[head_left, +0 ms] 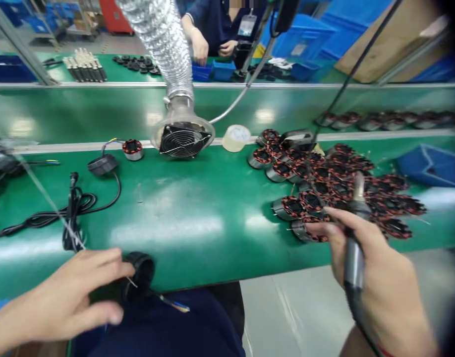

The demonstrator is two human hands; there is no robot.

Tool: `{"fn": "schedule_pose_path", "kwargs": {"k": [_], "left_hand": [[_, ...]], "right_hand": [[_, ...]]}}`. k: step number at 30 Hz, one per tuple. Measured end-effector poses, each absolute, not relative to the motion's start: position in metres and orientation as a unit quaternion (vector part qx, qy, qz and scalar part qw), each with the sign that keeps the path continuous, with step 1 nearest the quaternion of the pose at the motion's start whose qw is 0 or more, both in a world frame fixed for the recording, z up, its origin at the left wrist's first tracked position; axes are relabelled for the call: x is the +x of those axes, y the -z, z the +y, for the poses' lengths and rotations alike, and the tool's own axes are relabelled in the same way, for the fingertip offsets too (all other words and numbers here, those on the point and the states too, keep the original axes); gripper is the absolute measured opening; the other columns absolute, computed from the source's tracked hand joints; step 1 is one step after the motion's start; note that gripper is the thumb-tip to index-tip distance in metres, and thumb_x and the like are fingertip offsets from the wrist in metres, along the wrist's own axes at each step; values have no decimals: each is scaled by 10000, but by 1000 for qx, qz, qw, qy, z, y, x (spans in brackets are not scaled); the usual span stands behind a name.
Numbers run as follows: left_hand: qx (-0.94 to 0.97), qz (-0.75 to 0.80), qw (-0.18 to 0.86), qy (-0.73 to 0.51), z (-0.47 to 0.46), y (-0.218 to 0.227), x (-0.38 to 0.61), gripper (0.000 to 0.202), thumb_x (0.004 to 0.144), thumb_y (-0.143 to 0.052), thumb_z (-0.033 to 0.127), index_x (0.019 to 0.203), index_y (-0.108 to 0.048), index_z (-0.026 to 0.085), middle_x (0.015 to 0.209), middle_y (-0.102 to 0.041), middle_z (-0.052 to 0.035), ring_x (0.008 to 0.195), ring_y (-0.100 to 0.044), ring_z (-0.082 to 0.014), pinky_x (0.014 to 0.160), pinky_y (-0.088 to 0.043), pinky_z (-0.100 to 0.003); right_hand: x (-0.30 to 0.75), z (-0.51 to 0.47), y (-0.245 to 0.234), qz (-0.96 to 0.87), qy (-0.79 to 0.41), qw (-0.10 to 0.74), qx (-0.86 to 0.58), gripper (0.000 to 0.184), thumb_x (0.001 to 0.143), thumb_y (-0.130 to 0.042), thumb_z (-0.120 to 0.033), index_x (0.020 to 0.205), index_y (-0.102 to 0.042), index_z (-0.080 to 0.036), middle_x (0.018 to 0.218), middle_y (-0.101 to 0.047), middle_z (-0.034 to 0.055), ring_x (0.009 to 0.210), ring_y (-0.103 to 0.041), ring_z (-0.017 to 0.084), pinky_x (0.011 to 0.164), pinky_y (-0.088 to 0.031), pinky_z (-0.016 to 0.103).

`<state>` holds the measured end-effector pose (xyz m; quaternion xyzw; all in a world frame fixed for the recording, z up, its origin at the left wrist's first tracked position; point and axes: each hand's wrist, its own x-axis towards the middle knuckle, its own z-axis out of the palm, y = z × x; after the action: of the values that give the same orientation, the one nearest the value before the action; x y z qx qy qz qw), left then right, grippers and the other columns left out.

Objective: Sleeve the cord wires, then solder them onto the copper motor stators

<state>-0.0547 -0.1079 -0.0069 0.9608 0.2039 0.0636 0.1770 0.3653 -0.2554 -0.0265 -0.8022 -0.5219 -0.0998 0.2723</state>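
My right hand (379,282) is gripping a smooth grey soldering iron (353,258), my left hand (75,292) a matt black plastic ring (142,271); the glossy green bench mat (198,208) is glaring under crinkled foil ducting (160,39).

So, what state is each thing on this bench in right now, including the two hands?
Left hand: gripping the round black part at the edge of the bench.
Right hand: closed around the soldering tool, tip pointing away.
Copper coils: heaped in a loose pile.
Fan: grille toward the hands; spinning or not, cannot tell.
Tape roll: resting beside the fan.
Black cable: loosely coiled, lying flat.
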Motion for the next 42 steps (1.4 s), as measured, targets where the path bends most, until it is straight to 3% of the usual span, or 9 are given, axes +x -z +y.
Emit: {"fn": "schedule_pose_path", "kwargs": {"k": [3, 10, 12, 17, 21, 26, 29, 34, 42], "left_hand": [[975, 167, 136, -50, -113, 29, -60, 533, 835, -569, 594, 1262, -581, 275, 772, -572, -7, 588, -519, -111, 522, -400, -203], [895, 335, 284, -79, -89, 42, -25, 383, 877, -550, 445, 1168, -587, 198, 808, -533, -9, 712, -539, -132, 669, -438, -237], [836, 365, 404, -68, -81, 39, -8, 388, 883, -522, 459, 1141, -569, 174, 744, -496, 14, 668, -497, -118, 632, -427, -222], [677, 400, 617, -31, -64, 43, 31, 290, 888, -499, 384, 737, -541, 140, 589, -431, 39, 511, -371, -64, 480, -304, -176], [512, 458, 720, -105, -48, 54, 55, 206, 911, -442, 293, 751, -478, 169, 500, -375, 72, 378, -260, -49, 381, -169, -181], [519, 452, 709, -155, -31, 62, 66, 141, 849, -542, 257, 762, -476, 167, 506, -322, 97, 408, -207, -38, 420, -130, -185], [617, 441, 647, -72, -30, 66, 64, 187, 784, -613, 290, 714, -563, 123, 569, -448, 52, 488, -323, -47, 480, -237, -190], [720, 400, 566, -33, -30, 65, 60, 140, 753, -546, 246, 701, -593, 126, 642, -528, 25, 613, -439, -95, 609, -348, -226], [741, 398, 530, -107, -18, 51, 59, 143, 781, -525, 273, 719, -560, 149, 699, -550, 13, 679, -475, -118, 679, -379, -249]], "right_hand": [[388, -271, 43, -442, 122, 223, -860, 278, 887, -525, -420, 1076, -585, -225, 836, -748, 85, 732, -717, 234, 595, -533, 329], [392, -257, 85, -509, 158, 17, -846, 311, 894, -435, -327, 1068, -610, -139, 744, -679, 126, 676, -628, 304, 624, -448, 411], [377, -249, 87, -535, 175, 36, -826, 308, 905, -448, -339, 1060, -613, -130, 713, -658, 110, 667, -606, 291, 630, -428, 395], [318, -210, 81, -686, 125, 166, -697, 218, 919, -522, -291, 1070, -586, -148, 784, -669, 80, 707, -589, 240, 690, -429, 371], [275, -168, 81, -786, 84, 219, -573, 183, 922, -515, -213, 1086, -572, -154, 854, -672, 88, 773, -574, 235, 739, -459, 373], [248, -138, 81, -840, -4, 246, -484, 215, 922, -483, -152, 1122, -555, -182, 929, -677, 79, 888, -582, 234, 852, -485, 404], [245, -134, 80, -814, -38, 297, -498, 235, 903, -516, -178, 1137, -539, -188, 973, -678, 91, 869, -593, 237, 797, -510, 411], [245, -133, 87, -747, -183, 339, -541, 531, 823, -637, -246, 1304, -413, -214, 1286, -575, 137, 1164, -569, 280, 966, -484, 482], [242, -135, 103, -709, -227, 374, -553, 553, 823, -642, -287, 1319, -406, -224, 1242, -595, 130, 1136, -590, 274, 962, -496, 482]]}}
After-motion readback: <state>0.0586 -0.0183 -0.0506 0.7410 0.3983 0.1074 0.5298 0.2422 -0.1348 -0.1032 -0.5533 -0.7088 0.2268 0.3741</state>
